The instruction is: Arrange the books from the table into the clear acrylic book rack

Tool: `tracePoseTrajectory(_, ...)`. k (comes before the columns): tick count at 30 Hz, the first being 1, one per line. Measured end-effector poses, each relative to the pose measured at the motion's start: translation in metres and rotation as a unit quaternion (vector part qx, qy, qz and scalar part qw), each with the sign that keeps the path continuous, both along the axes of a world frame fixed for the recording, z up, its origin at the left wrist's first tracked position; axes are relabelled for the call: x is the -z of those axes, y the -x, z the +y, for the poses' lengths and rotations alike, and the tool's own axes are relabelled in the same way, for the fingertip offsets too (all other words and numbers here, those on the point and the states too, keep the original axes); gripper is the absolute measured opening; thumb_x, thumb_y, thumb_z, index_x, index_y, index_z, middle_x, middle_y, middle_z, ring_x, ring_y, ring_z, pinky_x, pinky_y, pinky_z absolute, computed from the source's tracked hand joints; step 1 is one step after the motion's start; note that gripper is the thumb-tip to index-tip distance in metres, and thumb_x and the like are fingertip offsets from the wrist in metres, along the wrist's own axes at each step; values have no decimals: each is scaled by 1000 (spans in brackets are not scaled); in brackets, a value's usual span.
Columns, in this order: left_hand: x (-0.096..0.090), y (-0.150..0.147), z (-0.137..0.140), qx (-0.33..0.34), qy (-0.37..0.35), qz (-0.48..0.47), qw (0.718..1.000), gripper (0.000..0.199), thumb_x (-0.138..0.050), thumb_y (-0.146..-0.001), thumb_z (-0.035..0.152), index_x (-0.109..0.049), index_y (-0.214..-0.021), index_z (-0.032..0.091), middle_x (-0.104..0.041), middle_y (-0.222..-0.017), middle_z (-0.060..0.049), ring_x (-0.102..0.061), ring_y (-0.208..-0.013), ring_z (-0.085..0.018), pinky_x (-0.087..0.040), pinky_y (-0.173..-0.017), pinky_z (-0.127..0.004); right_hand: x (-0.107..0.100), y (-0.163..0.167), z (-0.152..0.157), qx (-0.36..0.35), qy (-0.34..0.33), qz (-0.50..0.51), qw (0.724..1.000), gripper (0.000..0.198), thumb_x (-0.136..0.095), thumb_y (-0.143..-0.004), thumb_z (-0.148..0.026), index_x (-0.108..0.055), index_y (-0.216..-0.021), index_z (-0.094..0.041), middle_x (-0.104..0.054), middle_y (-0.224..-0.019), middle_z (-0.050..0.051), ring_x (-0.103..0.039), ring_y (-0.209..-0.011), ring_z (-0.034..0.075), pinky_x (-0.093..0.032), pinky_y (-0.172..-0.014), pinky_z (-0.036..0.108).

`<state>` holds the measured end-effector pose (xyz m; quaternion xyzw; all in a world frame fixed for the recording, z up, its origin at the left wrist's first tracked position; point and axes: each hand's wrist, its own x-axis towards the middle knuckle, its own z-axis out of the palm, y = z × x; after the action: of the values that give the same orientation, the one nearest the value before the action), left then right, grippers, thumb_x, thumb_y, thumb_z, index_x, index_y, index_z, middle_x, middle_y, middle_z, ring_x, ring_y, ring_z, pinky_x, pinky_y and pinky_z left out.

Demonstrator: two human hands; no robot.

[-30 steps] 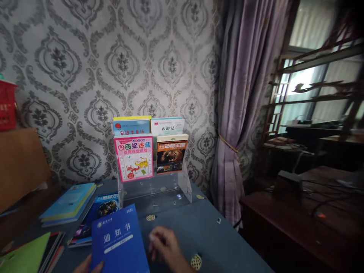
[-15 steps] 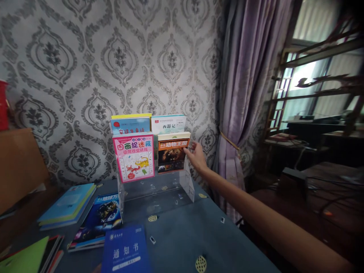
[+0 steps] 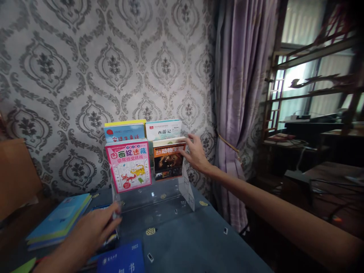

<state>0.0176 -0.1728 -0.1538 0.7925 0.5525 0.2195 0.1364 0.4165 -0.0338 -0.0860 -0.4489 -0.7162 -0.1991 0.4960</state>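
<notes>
A clear acrylic book stand (image 3: 187,192) holds several children's books in two tiers. My right hand (image 3: 196,154) is at its right side, thumb over the front of an orange-and-black animal book (image 3: 168,162) and the other fingers around its upper right edge. Left of it stands a pink-bordered picture book (image 3: 132,167). Behind them are a blue book (image 3: 125,132) with a yellow one at its back, and a pale book (image 3: 164,130). My left hand (image 3: 98,225), smeared by motion, is by the stand's lower left side, and its grip is unclear.
A stack of blue and green books (image 3: 61,216) lies on the left of the dark tablecloth (image 3: 182,239). A dark blue booklet (image 3: 121,258) is at the front edge. A cardboard box (image 3: 18,176) stands far left, a purple curtain (image 3: 236,94) behind on the right.
My left hand has come into view from the lower left, covering the Earth-picture book. My right hand stays at the animal book, its fingers more spread. The view has shifted slightly.
</notes>
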Motion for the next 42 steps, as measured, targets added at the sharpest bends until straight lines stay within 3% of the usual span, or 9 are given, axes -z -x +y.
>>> tracePoseTrajectory(4, -83, -65, 30, 55, -126, 93, 986, 28, -42, -91, 45, -61, -96, 26, -71, -85, -5, -65, -79, -25, -44, -71, -34, -8, -9, 8, -11, 48, 8, 999, 33, -64, -84, -33, -65, -114, -20, -56, -117, 13, -52, -115, 32, -43, -103, 48)
tracePoseTrajectory(8, -118, -113, 55, 66, -209, 177, 959, 24, -39, -98, 32, -58, -106, 21, -70, -97, -9, -67, -92, -26, -47, -78, -35, -17, -13, 15, -37, 102, 31, 994, 29, -63, -83, -32, -66, -109, -19, -59, -102, 10, -57, -100, 27, -49, -91, 40)
tracePoseTrajectory(12, -120, -149, 66, 10, -264, 282, 922, 39, -34, -98, 14, -44, -136, 14, -68, -114, -19, -70, -96, -30, -52, -80, -40, -27, -15, 17, -76, 116, 44, 989, 18, -62, -83, -34, -68, -93, -20, -65, -94, 7, -59, -94, 24, -49, -80, 34)
tracePoseTrajectory(15, -118, -167, 67, -28, -265, 313, 912, 46, -32, -96, 5, -36, -141, 8, -68, -112, -21, -71, -98, -32, -54, -80, -42, -32, -17, 14, -109, 119, 59, 985, 23, -58, -86, -41, -68, -79, -20, -69, -86, 6, -61, -87, 24, -47, -76, 32)
tracePoseTrajectory(20, -116, -175, 71, -57, -249, 296, 921, 41, -35, -95, 4, -39, -136, 8, -70, -106, -21, -71, -102, -33, -55, -83, -43, -33, -19, 10, -200, 164, 99, 961, 38, -58, -82, -54, -64, -68, -19, -66, -70, 3, -58, -70, 20, -44, -66, 31)
tracePoseTrajectory(28, -115, -172, 85, -53, -249, 207, 945, 34, -39, -96, 8, -41, -130, 9, -71, -98, -20, -71, -99, -33, -53, -82, -41, -28, -14, 15, -256, 209, 182, 926, 45, -70, -71, -63, -69, -72, -17, -66, -71, 2, -56, -71, 18, -43, -68, 30)
tracePoseTrajectory(32, -116, -176, 89, -56, -237, 172, 954, 31, -40, -96, 8, -42, -127, 8, -71, -98, -21, -70, -100, -32, -51, -81, -38, -27, -13, 17, -319, 256, 275, 870, 47, -76, -65, -64, -68, -71, -18, -68, -73, 2, -60, -73, 18, -49, -71, 31)
tracePoseTrajectory(36, -115, -177, 94, -68, -238, 158, 956, 26, -39, -98, 10, -45, -122, 10, -71, -95, -18, -70, -98, -29, -50, -80, -35, -30, -16, 23, -349, 280, 371, 814, 44, -88, -56, -51, -58, -65, -20, -66, -72, 0, -61, -73, 15, -51, -71, 30)
tracePoseTrajectory(42, -118, -176, 96, -76, -264, 186, 943, 24, -40, -101, 19, -51, -122, 14, -72, -95, -14, -70, -97, -29, -47, -77, -33, -48, -20, 35, -317, 336, 377, 803, 41, -93, -51, -30, -61, -73, -21, -70, -75, -1, -64, -72, 14, -51, -66, 27)
